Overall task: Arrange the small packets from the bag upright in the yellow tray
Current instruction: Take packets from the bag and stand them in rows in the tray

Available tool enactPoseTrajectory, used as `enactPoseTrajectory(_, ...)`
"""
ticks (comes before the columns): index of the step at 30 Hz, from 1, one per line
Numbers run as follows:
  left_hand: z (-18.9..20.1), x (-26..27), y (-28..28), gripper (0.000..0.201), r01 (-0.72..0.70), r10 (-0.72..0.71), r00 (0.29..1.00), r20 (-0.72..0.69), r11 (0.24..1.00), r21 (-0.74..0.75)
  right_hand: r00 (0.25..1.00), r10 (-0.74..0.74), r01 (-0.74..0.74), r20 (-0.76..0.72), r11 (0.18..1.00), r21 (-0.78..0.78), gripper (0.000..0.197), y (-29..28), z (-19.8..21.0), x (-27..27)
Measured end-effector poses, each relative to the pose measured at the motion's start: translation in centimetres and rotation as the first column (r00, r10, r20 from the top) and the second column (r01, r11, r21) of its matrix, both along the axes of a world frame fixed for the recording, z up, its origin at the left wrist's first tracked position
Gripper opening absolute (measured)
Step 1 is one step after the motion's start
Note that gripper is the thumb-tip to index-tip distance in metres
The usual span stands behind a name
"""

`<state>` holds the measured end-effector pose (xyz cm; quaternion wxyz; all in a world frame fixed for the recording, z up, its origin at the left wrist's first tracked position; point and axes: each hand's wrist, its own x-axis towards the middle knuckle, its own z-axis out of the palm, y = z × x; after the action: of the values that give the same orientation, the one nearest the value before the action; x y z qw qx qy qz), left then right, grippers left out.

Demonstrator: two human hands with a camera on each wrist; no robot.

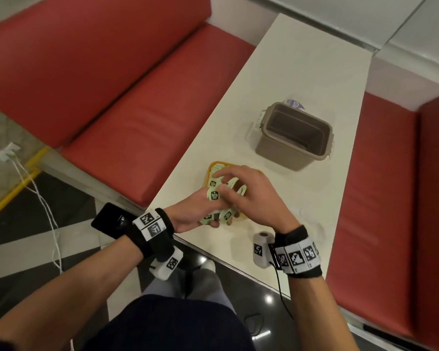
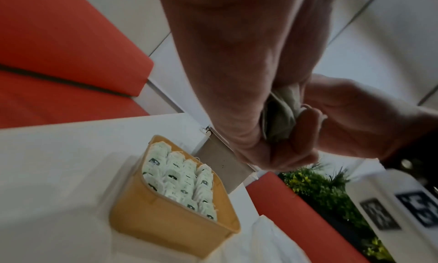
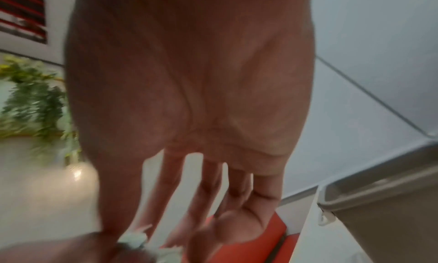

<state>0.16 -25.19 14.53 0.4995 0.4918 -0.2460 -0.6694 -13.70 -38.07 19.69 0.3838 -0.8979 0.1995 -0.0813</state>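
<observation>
Far to your left, the red bench cushions (image 1: 127,92) are running alongside the white table (image 1: 302,79), and a white cable (image 1: 46,209) is trailing across the floor beneath them.

Your left hand (image 1: 193,211) is hovering over the near end of the yellow tray (image 1: 208,173), with its fingers curled around a bunch of pale green packets (image 1: 213,195); 1 packet is sticking up above the thumb, and more are showing under the palm. The left wrist view is showing that same clutch from below, the packets bunched in the closed palm (image 2: 279,115).

The yellow tray is sitting on the table near its front edge, directly under both hands. From the left wrist view, the packets already in the tray (image 2: 182,181) are standing upright in tight rows, filling the side farther from you.

Your right hand (image 1: 254,196) is reaching in from the right, its fingers bent down onto the packets held in the left hand. I cannot tell whether it is actually pinching 1 or only touching.

Farther right and beyond the tray, a grey-brown bin (image 1: 293,136) is standing open, well apart from the tray.
</observation>
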Motion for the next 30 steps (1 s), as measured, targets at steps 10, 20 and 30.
enactPoseTrajectory(10, -2.1, -1.1, -1.0, 0.013, 0.056, -0.063, 0.988, 0.145, 0.997, 0.052, 0.996, 0.075, -0.069, -0.053, 0.991, 0.111, 0.013, -3.8, -0.1, -0.8)
enactPoseTrajectory(20, -5.1, -0.1, 0.3, 0.029, -0.316, 0.289, 0.942, 0.170, 0.934, 0.164, 0.970, -0.224, 0.224, -0.098, 0.975, -0.014, 0.004, -7.9, -4.4, -3.5)
enactPoseTrajectory(30, -9.2, 1.0, 0.9, 0.050, -0.508, 0.240, 0.667, 0.705, 0.839, 0.196, 0.895, -0.163, 0.038, -0.415, 0.955, -0.293, 0.013, -4.8, -14.1, -2.0)
